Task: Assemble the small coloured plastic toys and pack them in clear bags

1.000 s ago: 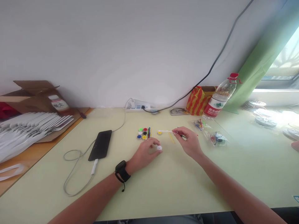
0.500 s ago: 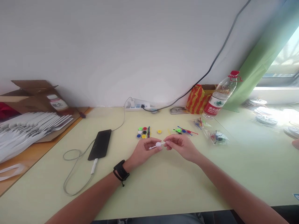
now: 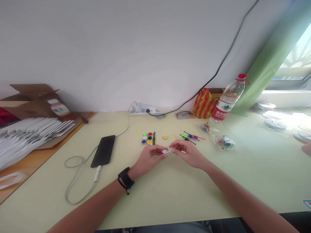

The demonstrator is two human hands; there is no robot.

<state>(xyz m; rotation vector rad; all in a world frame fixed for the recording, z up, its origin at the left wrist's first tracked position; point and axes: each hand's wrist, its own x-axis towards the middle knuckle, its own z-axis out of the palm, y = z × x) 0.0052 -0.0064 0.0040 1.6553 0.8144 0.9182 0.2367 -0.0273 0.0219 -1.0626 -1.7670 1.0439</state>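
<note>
My left hand [image 3: 150, 159], a black watch on its wrist, pinches a small white round piece [image 3: 164, 151] above the pale yellow-green table [image 3: 170, 191]. My right hand [image 3: 187, 154] meets it fingertip to fingertip, pinching a thin white stick [image 3: 169, 150] that touches the white piece. Just beyond my hands lie a cluster of small coloured round pieces [image 3: 147, 138] with a bundle of coloured sticks beside it, a single yellow round piece [image 3: 165, 137], and several loose coloured sticks [image 3: 191, 136].
A black phone [image 3: 103, 150] on a grey cable lies to the left. A power strip [image 3: 143, 111], glasses, a striped bag [image 3: 204, 103] and a water bottle [image 3: 225, 103] stand along the wall. Small plastic bags of parts [image 3: 224, 142] lie right. White paper stacks [image 3: 26, 136] sit far left.
My right hand lifted the white stick from beside the yellow piece and brought it to my left hand, which picked the white round piece off the table. Both now meet closely.
</note>
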